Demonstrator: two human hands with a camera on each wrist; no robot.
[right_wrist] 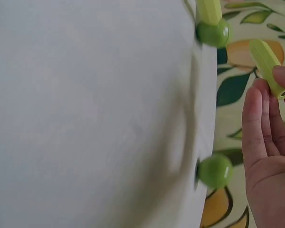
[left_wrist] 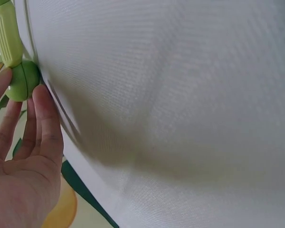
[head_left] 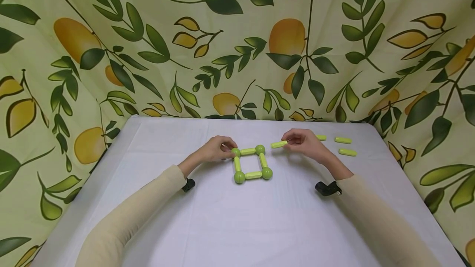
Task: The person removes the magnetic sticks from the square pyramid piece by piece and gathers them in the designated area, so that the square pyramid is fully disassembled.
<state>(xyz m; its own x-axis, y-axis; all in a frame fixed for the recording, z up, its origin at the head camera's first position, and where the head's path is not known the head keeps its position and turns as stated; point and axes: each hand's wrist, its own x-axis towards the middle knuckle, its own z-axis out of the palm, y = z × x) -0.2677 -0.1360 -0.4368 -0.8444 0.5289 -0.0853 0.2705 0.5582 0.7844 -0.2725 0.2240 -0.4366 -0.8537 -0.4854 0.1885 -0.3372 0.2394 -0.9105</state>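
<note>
A square of yellow-green rods with a green ball at each corner lies flat on the white table. My left hand (head_left: 214, 150) holds the far left ball (head_left: 235, 152) between thumb and fingers; the left wrist view shows this ball (left_wrist: 23, 81) with a ribbed rod (left_wrist: 6, 35) joined to it. To the right of the square, my right hand (head_left: 303, 141) pinches a loose rod (head_left: 278, 144) near one end, its other end pointing toward the far right ball (head_left: 260, 149). In the right wrist view the pinched rod (right_wrist: 264, 61) is held apart from the balls, a small round recess showing in its near end.
Three loose rods lie at the back right: one (head_left: 343, 140), another (head_left: 347, 152) nearer, and a third (head_left: 321, 138) partly hidden behind my right hand. A leaf-and-fruit patterned curtain (head_left: 245, 73) surrounds the table (head_left: 252, 226) at the back and sides.
</note>
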